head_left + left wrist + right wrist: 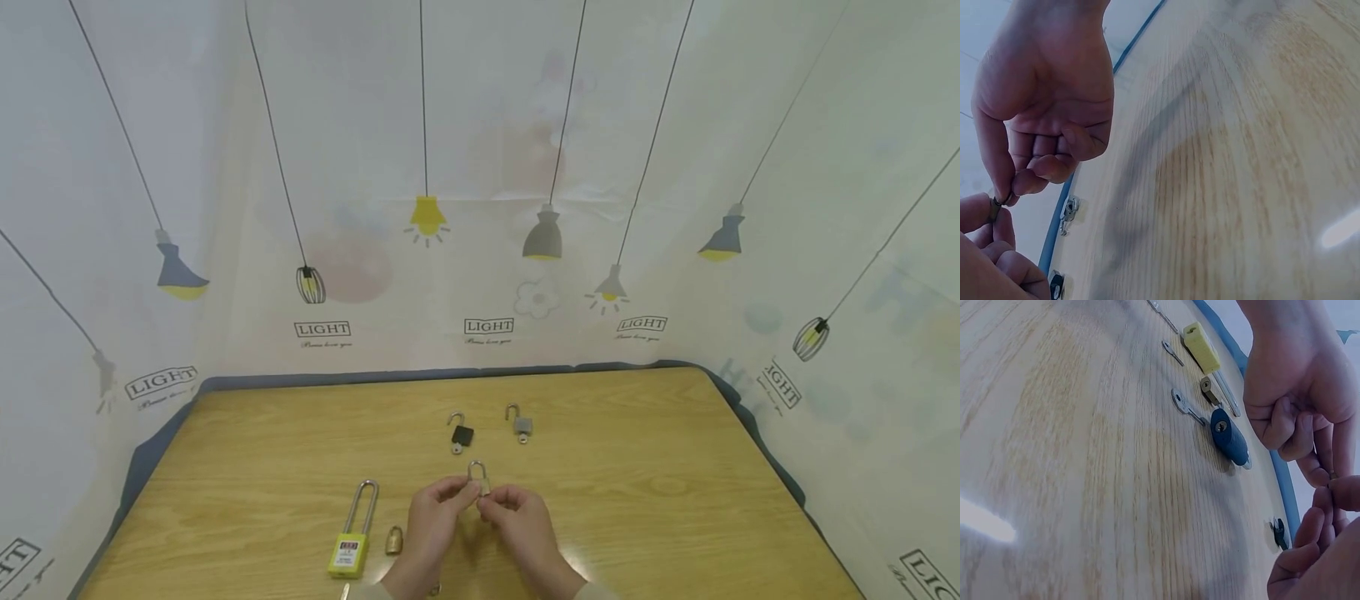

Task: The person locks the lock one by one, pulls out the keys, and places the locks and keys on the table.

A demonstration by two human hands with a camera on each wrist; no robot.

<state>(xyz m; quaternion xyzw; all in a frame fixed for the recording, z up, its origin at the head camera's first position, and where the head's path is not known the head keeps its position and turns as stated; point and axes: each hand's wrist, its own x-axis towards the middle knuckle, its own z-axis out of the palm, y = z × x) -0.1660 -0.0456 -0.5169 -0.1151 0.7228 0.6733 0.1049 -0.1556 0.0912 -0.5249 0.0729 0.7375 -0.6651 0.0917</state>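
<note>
1. Small padlock (480, 483): held above the table (262, 458), midway between its left and right edges; the shackle points toward the far edge.
2. Left hand (435, 521): thumb and fingers pinch the small padlock's body.
3. Right hand (525, 527): thumb and fingers pinch at the small padlock's lower end; the exact part gripped is hidden.
4. Black padlock (462, 436) and grey padlock (523, 427): 2 units beyond the hands, toward the far edge. Both shackles are open; each has a key at its base.
5. Brass padlock (394, 541): beside the left hand, toward the near edge.
6. Blue padlock (1229, 440): near the brass padlock, in the right wrist view.
7. Yellow padlock (348, 554): left of the brass padlock; its long shackle points toward the far edge.
8. 2 loose keys (1188, 406): 1 near the blue padlock, 1 near the yellow padlock.
</note>
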